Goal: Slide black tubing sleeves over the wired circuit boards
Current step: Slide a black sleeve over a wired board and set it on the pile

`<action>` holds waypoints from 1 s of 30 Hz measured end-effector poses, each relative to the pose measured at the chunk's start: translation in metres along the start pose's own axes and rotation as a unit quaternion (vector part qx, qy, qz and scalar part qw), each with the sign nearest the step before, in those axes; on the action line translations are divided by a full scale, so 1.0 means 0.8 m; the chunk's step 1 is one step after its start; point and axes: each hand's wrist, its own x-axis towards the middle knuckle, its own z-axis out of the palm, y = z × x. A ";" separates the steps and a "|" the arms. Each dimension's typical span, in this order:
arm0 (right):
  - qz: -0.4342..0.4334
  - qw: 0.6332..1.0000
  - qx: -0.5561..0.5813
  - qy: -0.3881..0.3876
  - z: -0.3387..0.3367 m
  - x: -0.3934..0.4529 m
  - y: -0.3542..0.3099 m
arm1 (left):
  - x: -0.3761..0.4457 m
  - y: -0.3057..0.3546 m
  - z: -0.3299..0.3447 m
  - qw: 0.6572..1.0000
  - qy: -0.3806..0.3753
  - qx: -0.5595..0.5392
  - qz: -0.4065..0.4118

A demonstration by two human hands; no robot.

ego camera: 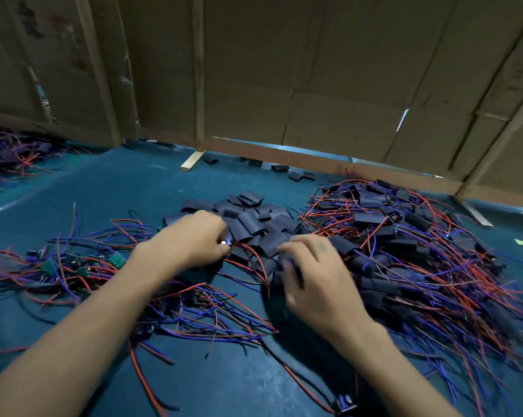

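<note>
Sleeving step: left hand (198,239) fingers pinch a wired board (227,242) beside the sleeve pile (254,218); right hand (309,275) fingers curl round a black sleeve (284,267). Best align the mouth squarely, wires trailing.

A: What's behind the desk (109,188)?

B: Brown cardboard panels (329,70), standing upright along the far edge, creased and torn in places, with pale wooden battens (198,70) running up them.

A: Anything on the blue top itself?

B: 1 short wooden block (193,160) lies at the foot of the middle batten. A small yellow-green scrap (522,243) sits far right. Light shows through a tear (402,119) in the cardboard.
</note>
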 end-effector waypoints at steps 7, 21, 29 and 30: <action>0.029 0.992 -0.049 -0.112 -0.003 -0.050 0.011 | -0.031 -0.004 0.040 0.977 0.190 -0.057 0.083; -0.011 0.988 0.006 -0.153 -0.016 -0.058 0.037 | -0.039 -0.007 0.043 0.930 0.326 -0.111 0.129; -0.014 0.996 -0.017 -0.088 -0.006 -0.055 0.034 | -0.060 0.034 0.007 0.618 0.306 -0.717 0.104; -0.022 0.998 -0.014 -0.062 -0.007 -0.054 0.034 | -0.061 0.038 0.004 0.571 0.274 -0.770 0.075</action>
